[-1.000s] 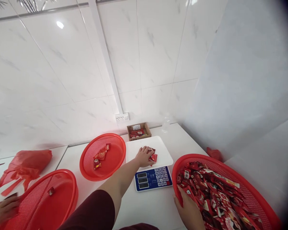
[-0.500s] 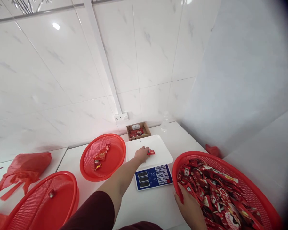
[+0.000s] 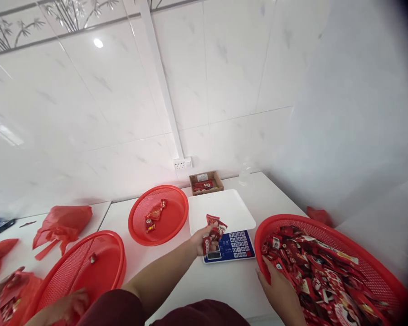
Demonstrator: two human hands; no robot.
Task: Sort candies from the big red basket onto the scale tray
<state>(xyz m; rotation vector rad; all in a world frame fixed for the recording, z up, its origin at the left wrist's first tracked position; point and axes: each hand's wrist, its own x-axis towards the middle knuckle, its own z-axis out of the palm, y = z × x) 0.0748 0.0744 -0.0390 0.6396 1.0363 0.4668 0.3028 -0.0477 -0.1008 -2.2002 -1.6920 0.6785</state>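
My left hand [image 3: 202, 240] is closed round a bunch of red candy packets [image 3: 213, 232], held above the keypad end of a white scale [image 3: 224, 213]; the scale's pan looks bare. Resting in the near edge of a large red basket [image 3: 377, 271] full of red candy packets [image 3: 319, 276], my right hand [image 3: 281, 292] lies on the heap with its fingers curled; I cannot make out whether it holds any.
A smaller red basket [image 3: 170, 226] left of the scale holds a few packets. Another red basket [image 3: 105, 267] sits at the near left, where another person's hand [image 3: 66, 303] reaches. Red plastic bags [image 3: 63, 224] lie further left. A small cardboard box [image 3: 206, 182] stands by the wall.
My left hand has lifted the packets off the scale's pan and drawn back toward me. Another person's hand has come in at the lower left. The view has shifted slightly.
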